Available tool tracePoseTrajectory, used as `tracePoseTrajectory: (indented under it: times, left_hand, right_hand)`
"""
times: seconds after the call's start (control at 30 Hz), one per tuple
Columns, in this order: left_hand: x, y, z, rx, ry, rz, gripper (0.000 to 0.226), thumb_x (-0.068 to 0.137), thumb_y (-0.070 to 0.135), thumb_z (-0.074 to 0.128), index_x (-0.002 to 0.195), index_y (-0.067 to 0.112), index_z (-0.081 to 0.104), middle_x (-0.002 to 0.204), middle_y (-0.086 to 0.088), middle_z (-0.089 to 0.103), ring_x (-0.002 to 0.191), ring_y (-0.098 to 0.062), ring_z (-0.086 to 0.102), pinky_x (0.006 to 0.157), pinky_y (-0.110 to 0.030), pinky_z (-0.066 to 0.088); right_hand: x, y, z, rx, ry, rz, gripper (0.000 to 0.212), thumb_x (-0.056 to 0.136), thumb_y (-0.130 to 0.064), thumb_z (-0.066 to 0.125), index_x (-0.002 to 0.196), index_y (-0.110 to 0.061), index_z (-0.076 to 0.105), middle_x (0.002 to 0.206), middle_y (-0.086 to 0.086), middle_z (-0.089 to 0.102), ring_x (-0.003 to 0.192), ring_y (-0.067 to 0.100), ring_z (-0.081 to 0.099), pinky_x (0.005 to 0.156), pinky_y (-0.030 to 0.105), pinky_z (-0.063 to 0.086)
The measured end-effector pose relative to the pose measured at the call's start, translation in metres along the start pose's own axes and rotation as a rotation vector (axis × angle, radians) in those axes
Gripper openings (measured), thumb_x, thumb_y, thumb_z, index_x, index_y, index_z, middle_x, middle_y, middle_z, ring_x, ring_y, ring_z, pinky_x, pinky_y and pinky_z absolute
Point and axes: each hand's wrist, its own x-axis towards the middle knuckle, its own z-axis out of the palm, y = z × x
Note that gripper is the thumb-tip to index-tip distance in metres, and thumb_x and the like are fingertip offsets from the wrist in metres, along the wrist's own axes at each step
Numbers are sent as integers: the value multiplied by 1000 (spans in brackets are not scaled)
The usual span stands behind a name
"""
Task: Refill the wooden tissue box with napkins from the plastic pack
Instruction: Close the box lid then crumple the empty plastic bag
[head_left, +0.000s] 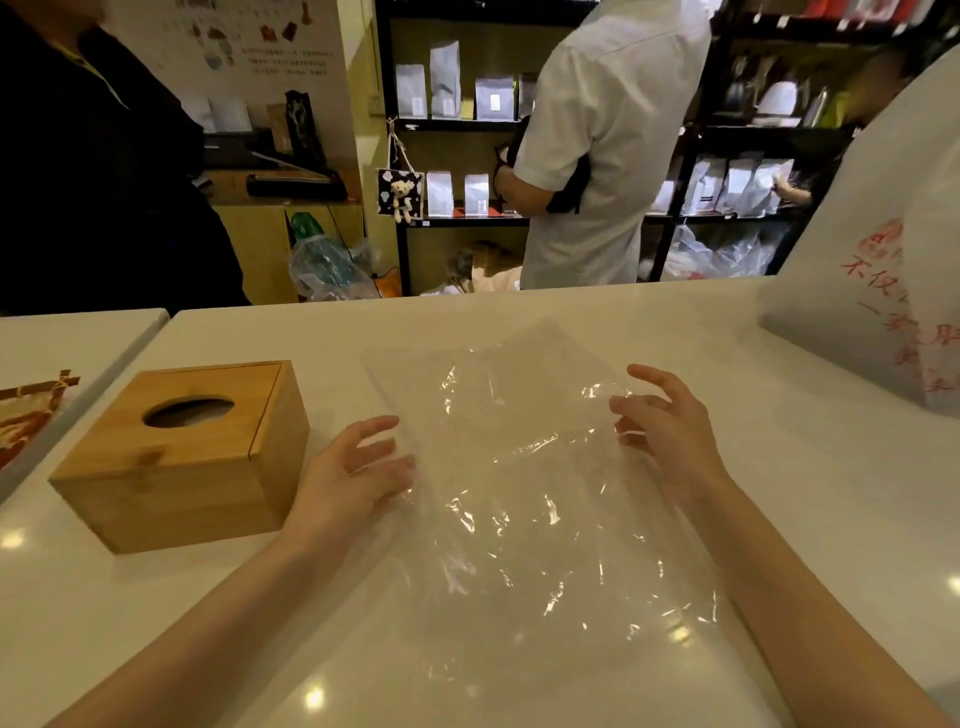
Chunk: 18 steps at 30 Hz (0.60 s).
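Note:
A wooden tissue box (192, 457) with an oval hole in its closed lid stands on the white counter at the left. A clear plastic pack (524, 493) lies flat and crinkled in the middle of the counter; whether napkins are inside it I cannot tell. My left hand (353, 478) rests at the pack's left edge, fingers spread, some under the film. My right hand (665, 426) hovers at its right side with fingers apart, fingertips touching the plastic. Neither hand clearly grips it.
A white plastic bag (883, 291) with red print stands at the counter's right. A second table (78, 338) with a printed sheet adjoins on the left. Beyond the counter stand two people and black shelves (457, 124) of pouches.

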Motion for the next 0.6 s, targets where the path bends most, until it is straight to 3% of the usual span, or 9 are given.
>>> tracePoseTrajectory:
  times: [0.13,0.23,0.33,0.43,0.6]
  left_hand:
    - [2,5,-3,-4,-33,-25,36,81,-11,53,112,5,62,94,-2,68,73,-1,62,59,-6,51]
    - [4,11,-6,-3,-24,19,35,80,-2,60,112,12,61,107,-1,66,77,-4,62,70,-14,51]
    - [2,21,-8,106,-70,121,53,74,10,70,122,22,54,117,16,59,87,-15,67,81,-23,49]
    - [0,32,-9,139,-64,221,55,73,9,70,121,27,52,114,22,58,84,-2,68,72,-13,44]
    - [11,49,-24,100,-60,266,43,71,4,70,108,23,62,101,11,68,73,7,66,58,-1,45]
  right_hand:
    - [-1,-3,-3,2,-26,-28,33,78,-3,66,105,-23,65,69,0,61,46,2,56,51,18,49]
    - [-1,-6,-6,43,-58,-13,21,79,-3,66,92,-18,72,64,-2,59,48,2,56,48,14,48]
    - [-1,-10,-9,112,-78,9,19,79,-5,66,81,-22,75,61,-10,63,50,1,57,50,13,49]
    - [-2,-14,-13,119,-127,-16,19,80,-7,66,82,-24,76,62,-14,66,55,0,57,54,13,51]
    - [-2,-24,-16,71,-235,-106,36,78,3,62,92,-27,74,78,-10,65,67,0,61,62,13,52]
